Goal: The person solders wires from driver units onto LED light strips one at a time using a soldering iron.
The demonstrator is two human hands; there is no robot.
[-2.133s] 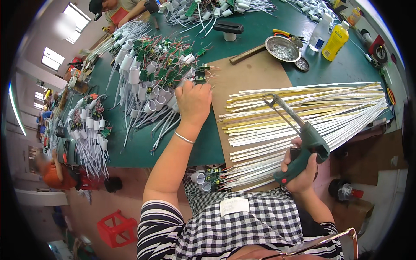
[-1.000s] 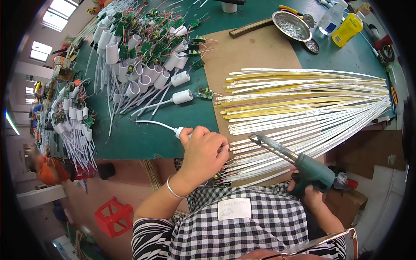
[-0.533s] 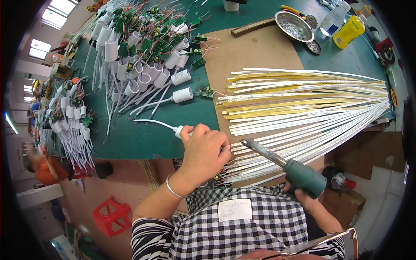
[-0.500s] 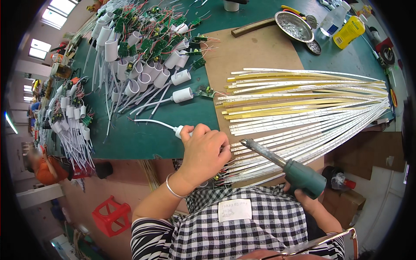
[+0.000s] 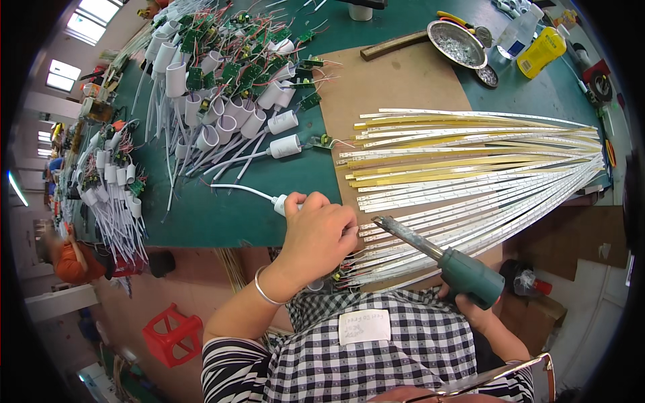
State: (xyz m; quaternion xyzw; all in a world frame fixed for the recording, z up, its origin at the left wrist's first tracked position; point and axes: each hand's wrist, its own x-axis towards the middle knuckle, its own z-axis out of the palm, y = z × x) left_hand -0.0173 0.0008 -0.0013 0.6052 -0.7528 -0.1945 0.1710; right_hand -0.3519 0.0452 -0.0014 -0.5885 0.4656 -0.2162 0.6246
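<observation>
A white lamp socket (image 5: 281,203) with its white cable is clasped in the closed left hand (image 5: 316,235) at the near edge of the green counter (image 5: 222,215). A soldering iron (image 5: 443,258) with a green handle is gripped by the right hand (image 5: 470,310), its tip held just beside the left hand, over the near ends of the fanned LED strips (image 5: 470,161) on a brown board (image 5: 396,80).

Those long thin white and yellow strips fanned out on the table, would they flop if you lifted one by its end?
Probably. The strips look very thin and long, so one would likely sag and bend. They seem light; a push might slide several over the brown board. Lying flat, they should not roll.
</observation>
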